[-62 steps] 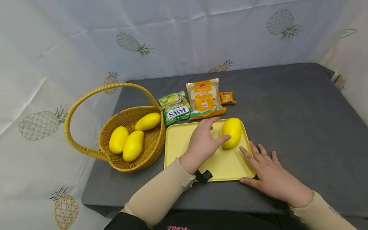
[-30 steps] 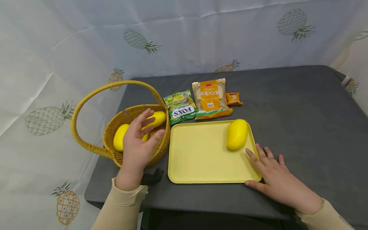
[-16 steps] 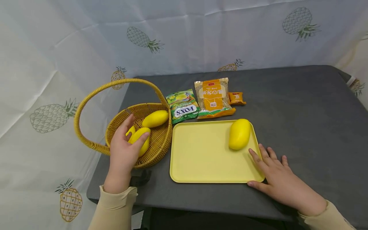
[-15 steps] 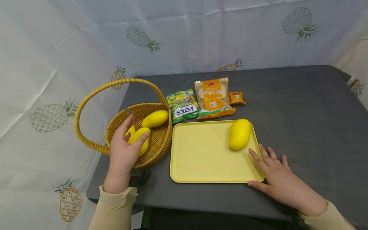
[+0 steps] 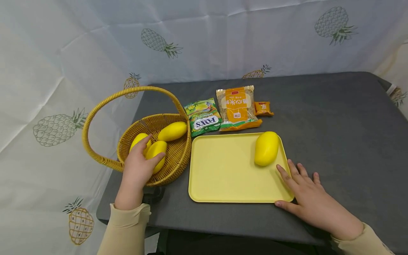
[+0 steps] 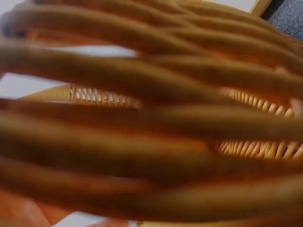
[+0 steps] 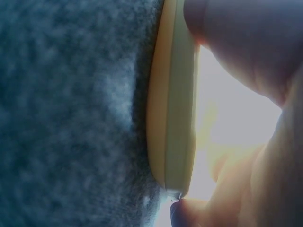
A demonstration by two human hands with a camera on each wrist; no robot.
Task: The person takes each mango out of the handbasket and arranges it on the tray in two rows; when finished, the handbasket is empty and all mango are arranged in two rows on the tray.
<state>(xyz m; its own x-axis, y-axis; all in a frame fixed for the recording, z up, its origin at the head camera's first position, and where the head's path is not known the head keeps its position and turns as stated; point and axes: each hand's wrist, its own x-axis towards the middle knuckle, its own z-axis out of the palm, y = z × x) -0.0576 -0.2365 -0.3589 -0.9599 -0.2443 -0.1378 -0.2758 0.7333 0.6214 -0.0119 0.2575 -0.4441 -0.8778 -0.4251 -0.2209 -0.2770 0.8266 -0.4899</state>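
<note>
My left hand [image 5: 137, 168] reaches into the wicker basket [image 5: 175, 156], its thumb and index finger spread over two yellow mangoes. Its thumb overlaps the front mango [image 5: 156, 148], while its fingers partly cover the left mango [image 5: 137, 139]; its other fingertips are hidden. Behind them lies a third mango [image 5: 173, 131]. Blurred wicker strands [image 6: 156, 118] fill the left wrist view. Another mango [image 5: 266, 148] rests on the right part of the yellow tray [image 5: 223, 170]. My right hand [image 5: 307, 200] lies with spread fingers at the tray's right edge, seen side-on as a rim [image 7: 175, 118] in the right wrist view.
A tall handle [image 5: 134, 91] arches over the basket. Behind the tray lie a green FOX'S bag [image 5: 202, 117], an orange and clear food packet [image 5: 236, 108] and a small orange packet [image 5: 263, 108]. A pineapple-print curtain [image 5: 204, 42] hangs behind the grey table [image 5: 338, 131].
My left hand has left the mango on the tray, moved left to the basket and lowered toward the mangoes there. My right hand stays at the tray edge; the head view has shifted slightly.
</note>
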